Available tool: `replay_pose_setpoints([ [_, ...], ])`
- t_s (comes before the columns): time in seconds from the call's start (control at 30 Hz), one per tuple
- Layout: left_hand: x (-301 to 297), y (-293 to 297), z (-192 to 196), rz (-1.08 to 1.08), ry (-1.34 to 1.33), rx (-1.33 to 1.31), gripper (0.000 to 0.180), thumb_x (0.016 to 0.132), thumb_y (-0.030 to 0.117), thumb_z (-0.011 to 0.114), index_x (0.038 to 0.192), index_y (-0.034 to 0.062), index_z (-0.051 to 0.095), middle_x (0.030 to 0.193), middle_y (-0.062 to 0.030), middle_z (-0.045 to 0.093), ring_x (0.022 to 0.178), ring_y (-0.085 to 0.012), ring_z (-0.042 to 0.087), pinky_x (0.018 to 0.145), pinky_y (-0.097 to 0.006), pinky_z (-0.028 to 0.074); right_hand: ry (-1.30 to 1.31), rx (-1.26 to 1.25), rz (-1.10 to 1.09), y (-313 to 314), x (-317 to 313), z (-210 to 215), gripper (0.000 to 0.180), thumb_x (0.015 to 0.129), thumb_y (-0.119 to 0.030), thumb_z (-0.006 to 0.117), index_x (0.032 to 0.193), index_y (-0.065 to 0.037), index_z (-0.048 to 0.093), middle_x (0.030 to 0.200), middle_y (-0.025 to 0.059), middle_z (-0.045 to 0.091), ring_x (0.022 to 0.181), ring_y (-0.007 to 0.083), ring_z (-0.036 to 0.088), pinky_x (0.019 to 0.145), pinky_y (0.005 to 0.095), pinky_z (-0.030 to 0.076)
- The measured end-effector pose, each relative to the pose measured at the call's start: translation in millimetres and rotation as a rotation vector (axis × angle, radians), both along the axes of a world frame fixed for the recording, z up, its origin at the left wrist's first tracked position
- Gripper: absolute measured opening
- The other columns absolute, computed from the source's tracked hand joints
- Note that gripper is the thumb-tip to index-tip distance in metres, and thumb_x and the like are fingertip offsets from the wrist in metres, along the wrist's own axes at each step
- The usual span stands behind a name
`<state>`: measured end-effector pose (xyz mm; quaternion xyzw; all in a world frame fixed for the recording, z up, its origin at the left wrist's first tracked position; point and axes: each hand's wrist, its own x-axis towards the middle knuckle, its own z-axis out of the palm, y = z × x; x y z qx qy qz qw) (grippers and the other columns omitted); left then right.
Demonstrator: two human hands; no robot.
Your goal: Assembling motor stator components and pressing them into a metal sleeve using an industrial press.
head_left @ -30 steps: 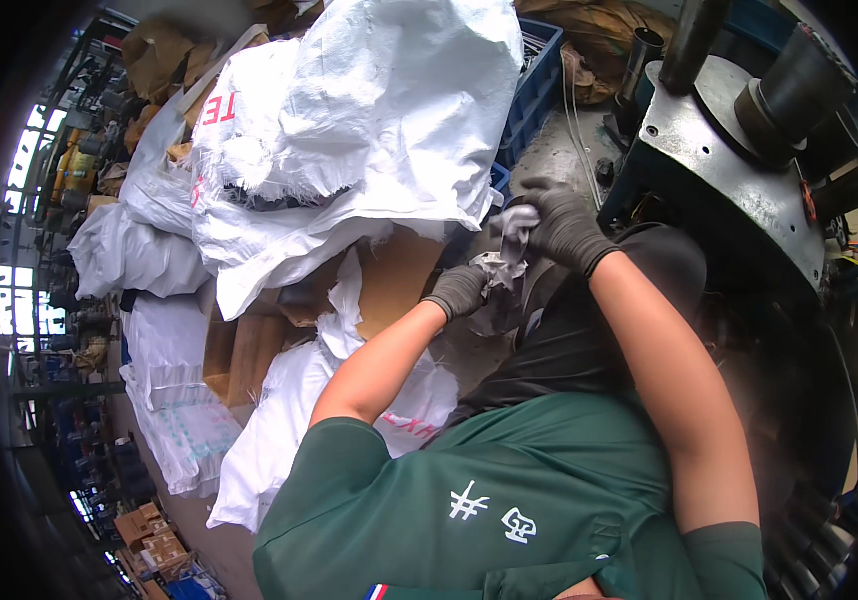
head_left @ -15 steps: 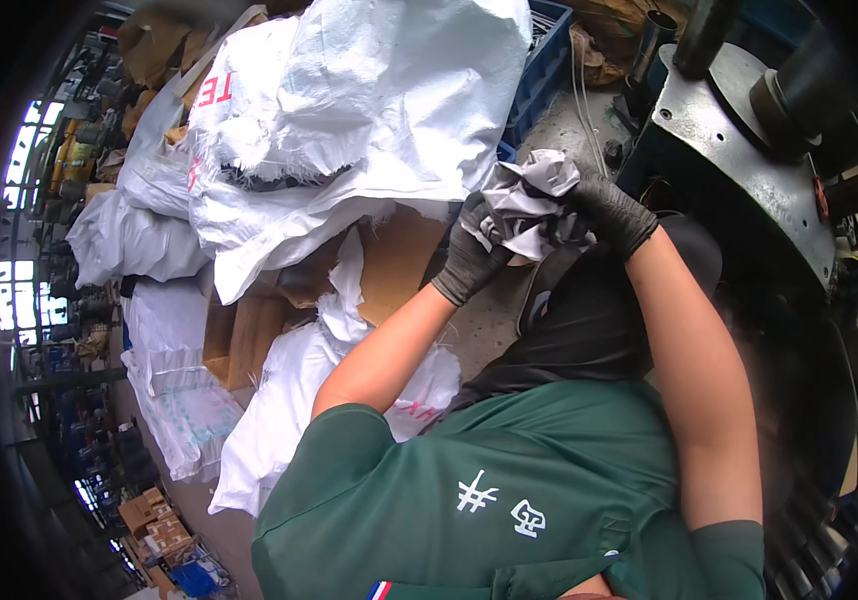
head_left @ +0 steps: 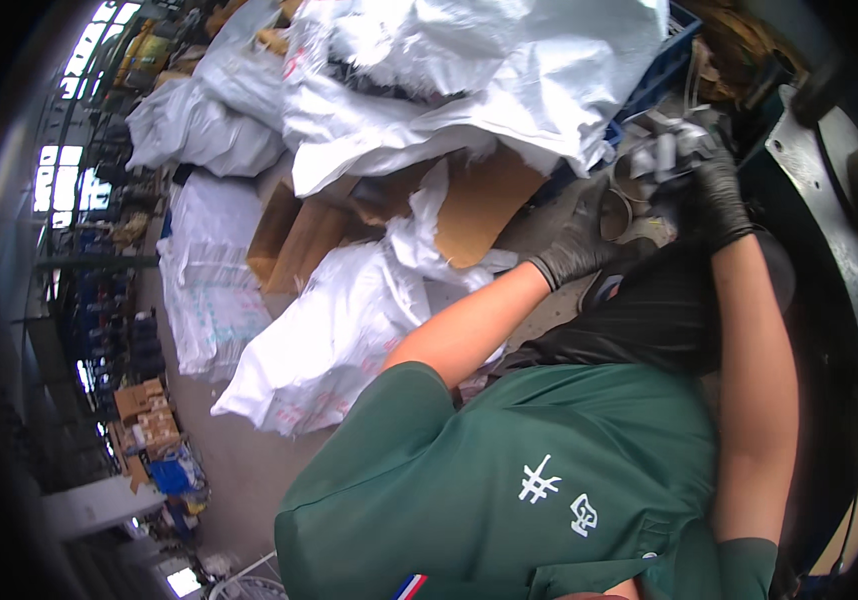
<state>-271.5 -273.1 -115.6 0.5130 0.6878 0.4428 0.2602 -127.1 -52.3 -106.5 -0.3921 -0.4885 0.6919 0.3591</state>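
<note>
Head view: white sacks [head_left: 469, 90] beside gloved hands [head_left: 649, 200].

A warehouse or recycling workshop floor.
Bulging white woven sacks [head_left: 469, 90] and flattened cardboard [head_left: 484, 200] lay piled left of the gloved hands, a heavy steel machine [head_left: 829, 200] stood just right of them, storage racks [head_left: 99, 330] beyond.

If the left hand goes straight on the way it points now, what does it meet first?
Probably the metal ring just beyond the left hand, then the blue crate behind; depth is hard to judge here.
</note>
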Motion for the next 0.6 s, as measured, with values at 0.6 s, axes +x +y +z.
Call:
replay_pose_setpoints([
  [0.6, -225, -265, -279, 1.382, -1.327, -0.288, 0.032, 0.101, 0.036, 0.056, 0.122, 0.0127, 0.062, 0.111, -0.0159, 0.068, 0.099, -0.0324, 0.067, 0.088, -0.047, 0.059, -0.062, 0.504, 0.045, 20, 15, -15, 0.041, 0.097, -0.018, 0.071, 0.136, -0.012, 0.061, 0.12, 0.0077, 0.068, 0.101, 0.0193, 0.07, 0.084, 0.0378, 0.061],
])
